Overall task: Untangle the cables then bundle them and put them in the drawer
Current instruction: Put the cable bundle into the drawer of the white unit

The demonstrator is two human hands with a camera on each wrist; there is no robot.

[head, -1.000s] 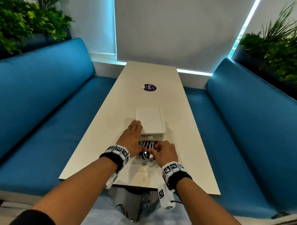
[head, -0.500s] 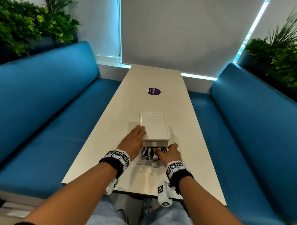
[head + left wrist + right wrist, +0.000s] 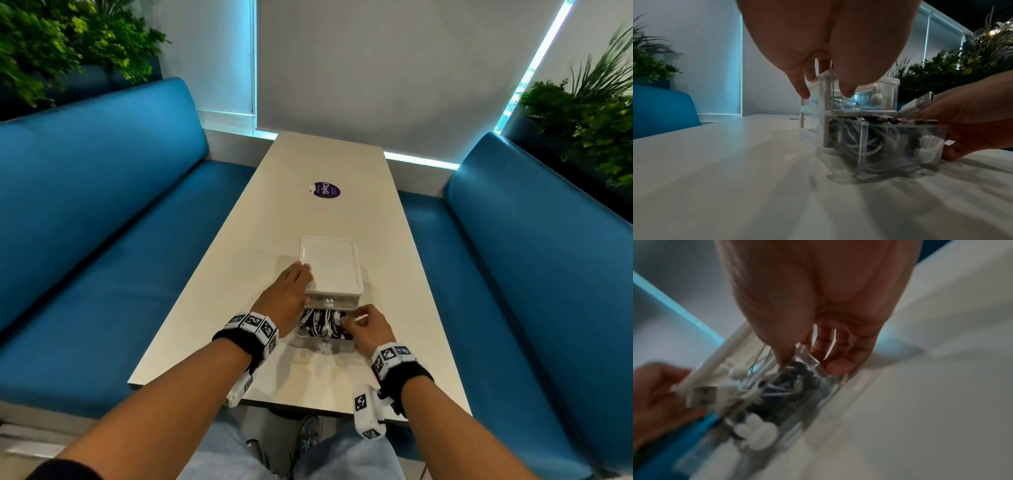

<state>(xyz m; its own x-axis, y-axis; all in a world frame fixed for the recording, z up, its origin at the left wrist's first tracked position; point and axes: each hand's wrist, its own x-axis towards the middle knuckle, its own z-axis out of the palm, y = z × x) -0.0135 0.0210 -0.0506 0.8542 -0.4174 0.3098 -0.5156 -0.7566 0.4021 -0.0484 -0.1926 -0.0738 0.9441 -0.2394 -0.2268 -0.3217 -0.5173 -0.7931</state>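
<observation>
Compared with the frame one second before, right hand [image 3: 368, 327] is lying further to the right side of the lower drawer [image 3: 902, 146], and the left hand [image 3: 286, 296] is reaching higher up the organiser [image 3: 330, 267]. Left hand is resting flat, fingers nearly straight, on the left top corner and side of the clear two-drawer organiser, steadying it; it is grasping nothing. In the left wrist view its fingertips [image 3: 803, 94] are touching the upper left wall, beside the closed upper drawer [image 3: 863, 99] with its white rabbit-shaped knob [image 3: 876, 99]. Right hand is curling round the right end of the lower drawer: in the right wrist view, which is blurred, the thumb is lying over the rim and the fingers [image 3: 838, 366] are pressing against the outer wall. Lower drawer is standing partly pulled out towards the person, its own rabbit knob [image 3: 927, 150] facing forward. Cables [image 3: 320, 323], white and black, are lying coiled inside this lower drawer, filling it to the rim. One white USB plug [image 3: 925, 101] is sticking up above the rim, just beside the right hand; whether the hand is touching it cannot be told. Organiser is sitting on the near part of a long pale table [image 3: 239, 274]. Blue benches [image 3: 102, 205] are running along both sides, and a purple round sticker [image 3: 327, 190] is lying further along the table.
</observation>
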